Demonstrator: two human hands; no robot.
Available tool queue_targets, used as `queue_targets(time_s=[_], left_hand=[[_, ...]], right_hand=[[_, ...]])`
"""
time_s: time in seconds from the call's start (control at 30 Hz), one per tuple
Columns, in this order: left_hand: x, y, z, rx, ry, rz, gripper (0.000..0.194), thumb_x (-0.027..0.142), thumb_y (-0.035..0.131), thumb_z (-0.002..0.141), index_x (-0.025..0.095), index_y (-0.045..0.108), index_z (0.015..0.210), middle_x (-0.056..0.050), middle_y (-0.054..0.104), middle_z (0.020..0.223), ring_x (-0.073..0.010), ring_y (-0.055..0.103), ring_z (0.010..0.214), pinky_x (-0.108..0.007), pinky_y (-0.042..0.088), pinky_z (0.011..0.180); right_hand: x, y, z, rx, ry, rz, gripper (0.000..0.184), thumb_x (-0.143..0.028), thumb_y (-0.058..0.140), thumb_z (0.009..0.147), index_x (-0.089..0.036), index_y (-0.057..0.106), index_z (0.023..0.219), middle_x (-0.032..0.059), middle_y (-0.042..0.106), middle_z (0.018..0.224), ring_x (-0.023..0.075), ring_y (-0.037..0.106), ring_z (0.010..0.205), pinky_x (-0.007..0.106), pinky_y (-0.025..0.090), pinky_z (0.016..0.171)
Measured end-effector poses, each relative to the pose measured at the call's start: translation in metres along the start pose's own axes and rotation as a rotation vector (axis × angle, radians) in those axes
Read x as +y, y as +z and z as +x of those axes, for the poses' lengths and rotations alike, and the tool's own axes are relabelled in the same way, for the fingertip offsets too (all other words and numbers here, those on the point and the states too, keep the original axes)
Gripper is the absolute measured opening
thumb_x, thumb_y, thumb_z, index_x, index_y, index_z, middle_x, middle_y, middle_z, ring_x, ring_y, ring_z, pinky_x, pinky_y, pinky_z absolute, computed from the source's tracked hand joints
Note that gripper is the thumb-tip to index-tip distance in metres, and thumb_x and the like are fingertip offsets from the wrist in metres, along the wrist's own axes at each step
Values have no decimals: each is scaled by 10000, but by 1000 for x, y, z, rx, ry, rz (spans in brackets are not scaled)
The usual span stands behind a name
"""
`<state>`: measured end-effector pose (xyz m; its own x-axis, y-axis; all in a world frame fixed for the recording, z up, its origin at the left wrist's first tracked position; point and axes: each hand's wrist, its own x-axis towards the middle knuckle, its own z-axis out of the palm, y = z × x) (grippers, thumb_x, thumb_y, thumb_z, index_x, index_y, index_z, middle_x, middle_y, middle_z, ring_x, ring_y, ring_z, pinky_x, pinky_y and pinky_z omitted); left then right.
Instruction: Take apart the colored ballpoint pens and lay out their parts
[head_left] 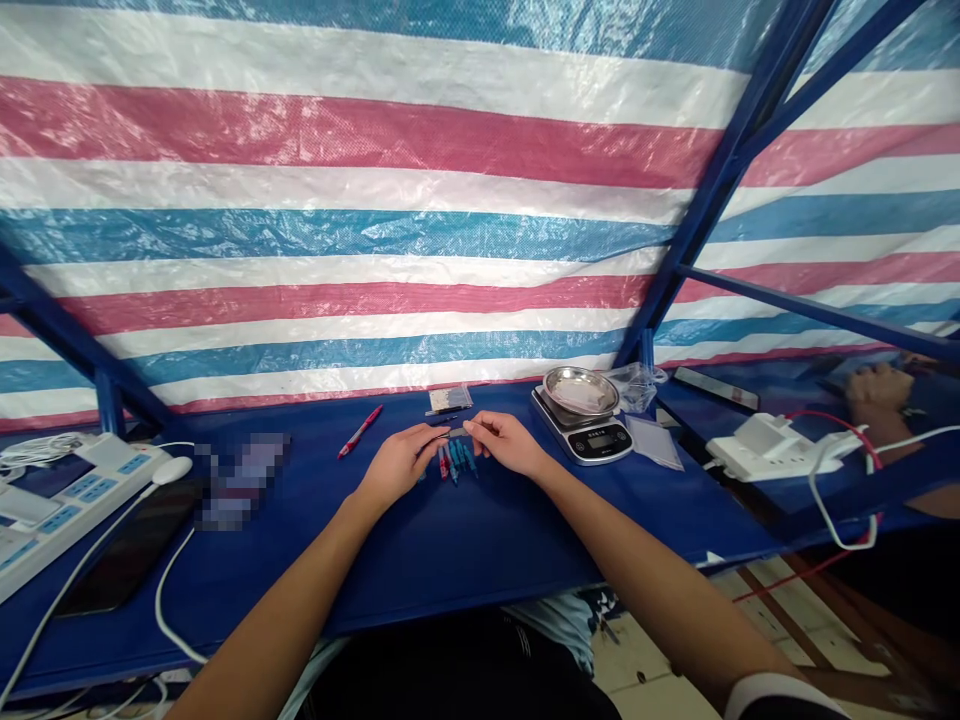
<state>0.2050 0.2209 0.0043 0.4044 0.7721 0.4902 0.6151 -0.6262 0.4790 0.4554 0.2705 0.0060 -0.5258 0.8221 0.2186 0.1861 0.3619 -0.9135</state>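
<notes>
My left hand [403, 460] and my right hand [504, 442] meet over the middle of the blue table, fingers pinched together. Between their fingertips runs a thin dark stick [456, 433], too small to tell what kind. Just below the fingers lie several short blue pens [463, 458] and a red one [444, 464], partly hidden by my hands. A red pen [360, 432] rests by itself to the left. Behind my hands is a small clear bag [450, 398] of pale bits, with thin dark sticks at its front edge.
On the right stands a digital scale [598, 442] bearing a metal dish [581, 390], beside a clear plastic bag [636, 385]. Power strips [82, 490] with white cables and a dark phone [131, 545] occupy the left. Another person's hand [879, 392] shows far right, beyond a blue frame.
</notes>
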Motion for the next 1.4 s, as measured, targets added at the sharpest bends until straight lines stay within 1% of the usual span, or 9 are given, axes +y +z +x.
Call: queue_targets(time_s=[0.1,0.2,0.37,0.53,0.6,0.73,1.0,1.3,1.4], left_hand=[[-3,1,-1,18,5,-21,345,358,512,1099,266,727,1352,-114,777,1173,-260,748,1050,-399,591,925],[-7,4,0,37,0,-18,324,341,535,1090,255,730,1334,-118,772,1205,-270,735,1099,-428,582,980],[-9,10,1,71,24,-4,291,311,576,1076,246,729,1315,-104,781,1186,-262,739,1077,-419,590,956],[-9,7,-5,106,41,33,283,269,589,1072,252,720,1322,-88,780,1191,-247,728,1084,-405,568,958],[-10,5,-8,102,39,67,292,260,608,1066,270,708,1340,-75,781,1200,-243,723,1092,-403,551,952],[-12,1,-13,88,53,89,300,249,635,1059,281,689,1352,-63,779,1203,-235,716,1090,-400,519,938],[-14,0,-14,44,58,68,354,207,604,1069,274,649,1413,-79,780,1195,-227,720,1057,-385,524,899],[-17,0,-13,60,34,47,326,215,632,1059,274,669,1377,-67,786,1176,-216,723,1041,-381,541,908],[-19,-1,-16,47,27,41,305,238,630,1063,273,678,1363,-70,784,1187,-221,724,1064,-386,537,917]], right_hand=[[4,1,-2,1,15,23,414,-625,632,993,-216,698,1001,5,692,752,166,632,664,285,504,630],[7,0,-3,10,23,78,465,-583,719,944,-230,674,1244,8,698,816,185,665,738,290,537,650],[8,0,-2,11,-47,110,379,-528,737,936,-203,700,1129,25,698,923,162,655,730,317,571,714],[6,9,-4,28,-79,67,279,-451,700,981,-214,707,1130,40,719,1012,171,680,796,315,558,746],[4,12,-8,48,-71,16,247,-417,675,1007,-231,709,1166,42,728,1043,172,679,816,304,548,741],[-4,17,-15,67,-100,-144,193,-353,633,1045,-249,720,1181,28,729,1004,147,615,738,277,492,675],[-10,13,-13,23,-112,-268,206,-329,565,1089,-230,683,1225,34,690,964,136,579,697,271,453,649],[-5,12,-8,13,-192,-335,185,-275,583,1078,-234,678,1232,51,718,1000,186,675,874,304,515,796],[-3,13,-7,2,-193,-331,190,-278,590,1073,-236,678,1236,53,723,1015,192,684,900,304,522,800]])
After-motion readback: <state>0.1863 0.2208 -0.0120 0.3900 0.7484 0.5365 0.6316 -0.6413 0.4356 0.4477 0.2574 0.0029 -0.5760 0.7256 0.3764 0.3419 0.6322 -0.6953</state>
